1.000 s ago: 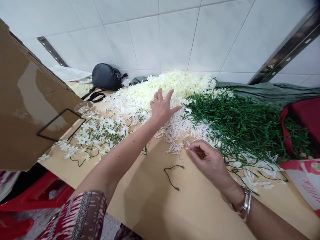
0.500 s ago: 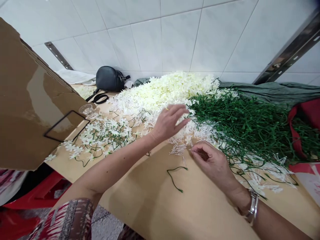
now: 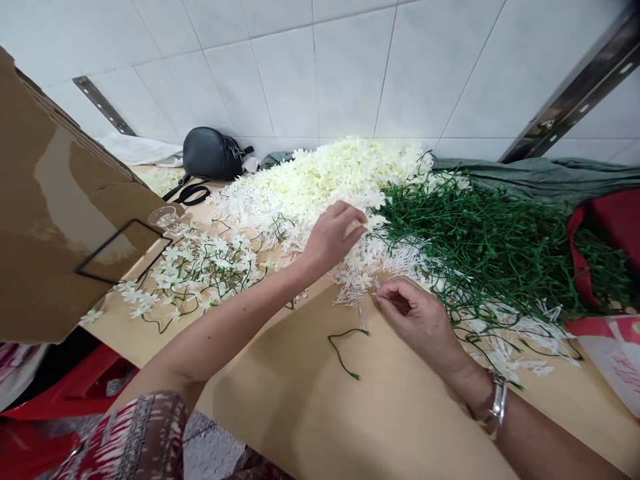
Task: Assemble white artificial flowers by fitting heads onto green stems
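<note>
My left hand [image 3: 333, 235] is closed in a pinch on a white fabric flower at the near edge of a big heap of white flowers [image 3: 325, 177]. My right hand [image 3: 417, 320] rests on the cardboard-covered table [image 3: 320, 400] with its fingers curled around something small that I cannot make out. A loose green wire stem [image 3: 345, 343] lies on the table just left of my right hand. A tangle of green plastic stems [image 3: 480, 243] spreads out to the right of the flowers.
Finished stems with white flowers [image 3: 197, 270] lie at the left. A brown cardboard box flap [image 3: 60, 213] rises at the near left. A black bag [image 3: 210, 153] sits against the tiled wall. Red cloth [image 3: 607, 230] and a printed bag [image 3: 617, 360] are at the right.
My left hand has drawn back from the top of the flower heap toward its near edge and closed from spread fingers to a pinch. My right hand has stayed put.
</note>
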